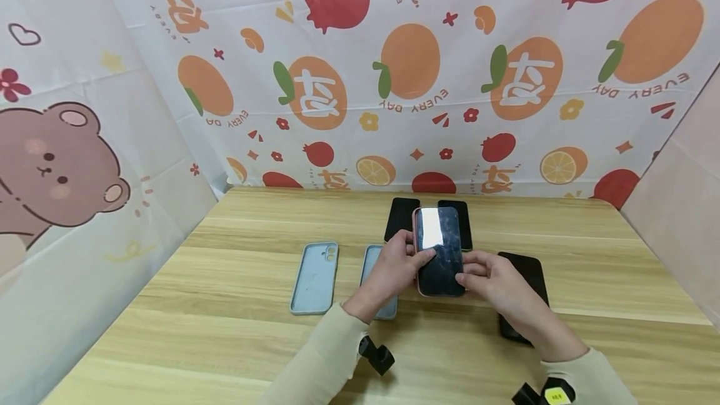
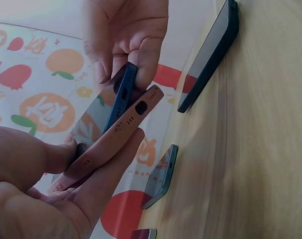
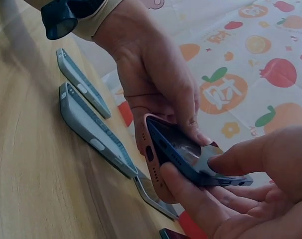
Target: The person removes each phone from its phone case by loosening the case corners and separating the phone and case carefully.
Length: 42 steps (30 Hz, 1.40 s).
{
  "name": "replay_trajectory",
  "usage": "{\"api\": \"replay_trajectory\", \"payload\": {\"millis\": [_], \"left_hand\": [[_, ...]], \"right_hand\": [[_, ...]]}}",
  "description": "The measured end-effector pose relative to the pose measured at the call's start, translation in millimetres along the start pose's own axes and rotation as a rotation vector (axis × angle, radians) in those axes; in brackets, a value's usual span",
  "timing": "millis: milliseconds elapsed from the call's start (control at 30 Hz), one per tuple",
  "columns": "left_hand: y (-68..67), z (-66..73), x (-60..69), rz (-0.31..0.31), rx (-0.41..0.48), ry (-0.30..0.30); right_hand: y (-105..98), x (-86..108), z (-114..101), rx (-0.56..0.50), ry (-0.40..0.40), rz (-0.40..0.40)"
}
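Above the table, my left hand (image 1: pixel 396 267) grips a pink phone case (image 2: pixel 116 134), its thumb lying over the screen of a dark blue phone (image 1: pixel 441 274). My right hand (image 1: pixel 503 286) pinches that phone by its right edge between thumb and fingers. In the right wrist view, the phone (image 3: pixel 178 159) sits tilted in the case: one long side lies within the rim, the other stands raised out of it. A right fingertip reaches between phone and case there. The case's back is hidden in the head view.
One light blue phone case (image 1: pixel 312 283) lies at left; another (image 1: pixel 388 312) is partly covered by my left hand. Two dark phones (image 1: pixel 400 214) (image 1: pixel 464 227) lie behind my hands. A third dark phone (image 1: pixel 529 270) lies partly under my right forearm. A printed cloth (image 1: pixel 360 130) hangs behind the table.
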<state>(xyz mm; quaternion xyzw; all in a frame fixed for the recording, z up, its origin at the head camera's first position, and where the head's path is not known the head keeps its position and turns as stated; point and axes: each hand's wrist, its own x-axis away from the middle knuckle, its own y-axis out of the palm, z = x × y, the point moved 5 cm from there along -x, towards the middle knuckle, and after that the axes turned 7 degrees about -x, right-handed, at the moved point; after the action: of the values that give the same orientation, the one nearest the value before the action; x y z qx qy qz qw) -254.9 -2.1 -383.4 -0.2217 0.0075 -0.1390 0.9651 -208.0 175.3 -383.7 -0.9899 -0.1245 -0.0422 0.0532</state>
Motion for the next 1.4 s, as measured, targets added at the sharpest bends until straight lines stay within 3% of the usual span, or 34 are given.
{"api": "replay_trajectory", "payload": {"millis": [100,333,533,1400], "left_hand": [[0.2,0.8,-0.9,-0.028,0.004,0.006],[-9.4,1.9,0.1,-0.177,0.107,0.011],[-9.7,-0.1,-0.2,-0.223,0.143,-0.013],[-1.5,4.2,-1.0,-0.271,0.198,-0.048]], "right_hand": [[-1,-0.7,1,-0.002,-0.010,-0.002],[-8,-2.7,1,-0.014,-0.012,-0.011],[-11,-3.3,3,-0.010,0.014,-0.001],[-30,4.2,5,-0.053,0.047,-0.009]]}}
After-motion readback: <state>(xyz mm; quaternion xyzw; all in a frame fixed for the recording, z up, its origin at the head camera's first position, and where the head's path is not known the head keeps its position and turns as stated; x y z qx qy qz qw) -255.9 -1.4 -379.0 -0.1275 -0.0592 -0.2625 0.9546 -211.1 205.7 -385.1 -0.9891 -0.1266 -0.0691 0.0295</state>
